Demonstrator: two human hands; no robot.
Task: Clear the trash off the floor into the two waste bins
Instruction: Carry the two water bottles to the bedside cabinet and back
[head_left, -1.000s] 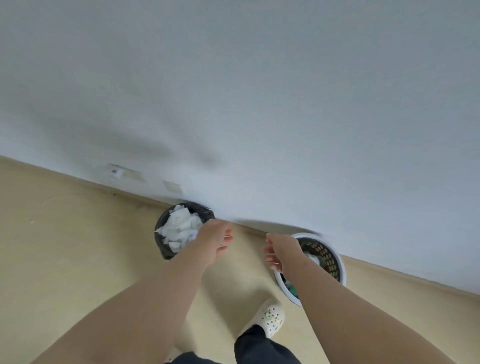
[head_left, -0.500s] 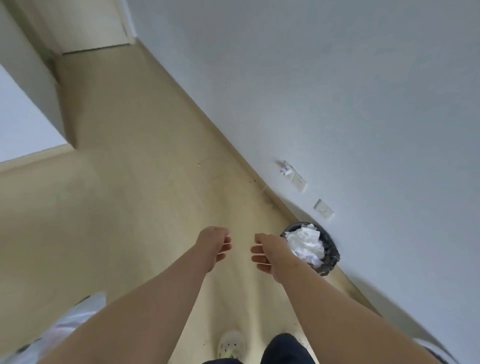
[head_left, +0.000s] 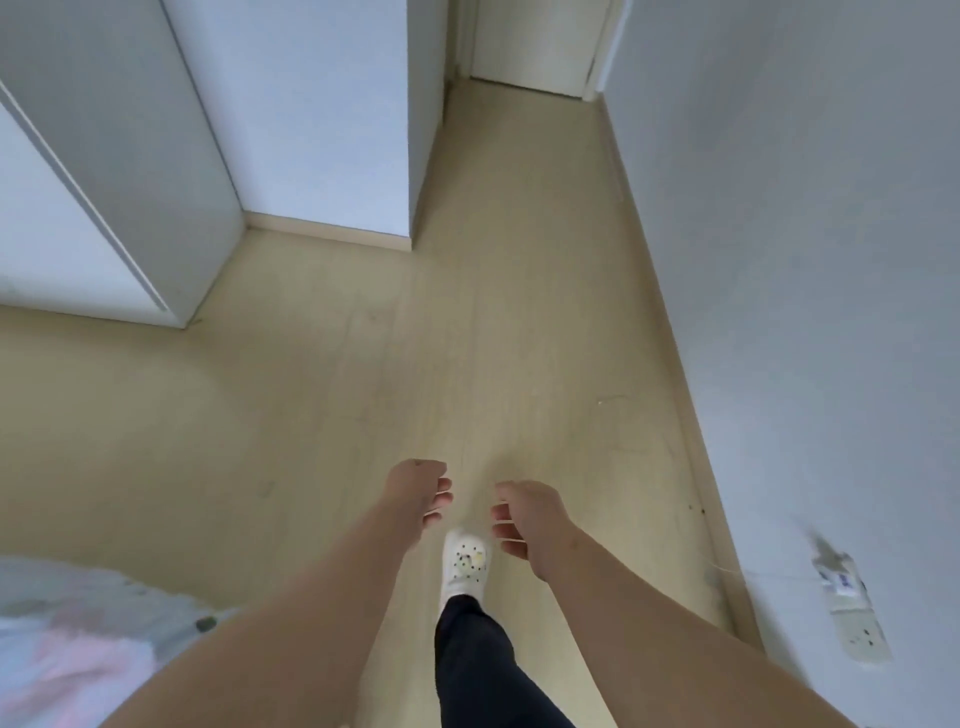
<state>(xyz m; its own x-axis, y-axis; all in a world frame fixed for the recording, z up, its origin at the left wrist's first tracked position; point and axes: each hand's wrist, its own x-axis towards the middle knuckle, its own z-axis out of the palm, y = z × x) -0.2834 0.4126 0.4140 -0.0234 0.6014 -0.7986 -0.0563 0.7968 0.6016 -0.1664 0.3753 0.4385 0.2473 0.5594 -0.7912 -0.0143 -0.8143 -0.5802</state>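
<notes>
Walking along the bare floor (head_left: 363, 364), the person carries the left hand (head_left: 418, 491) and right hand (head_left: 524, 517) loosely curled and empty, seemingly seeking trash.

Pale fabric (head_left: 62, 639) at bottom left is blurred and cut by the edge; can't tell what it is. Wall socket (head_left: 852, 613) smeared. Both forearms run off the bottom edge.

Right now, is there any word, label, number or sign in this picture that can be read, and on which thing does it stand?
None can be read.
Wall socket plate: a small label with bluish marks, too blurred to read.
White clog: only small charms and holes, no text visible.
</notes>
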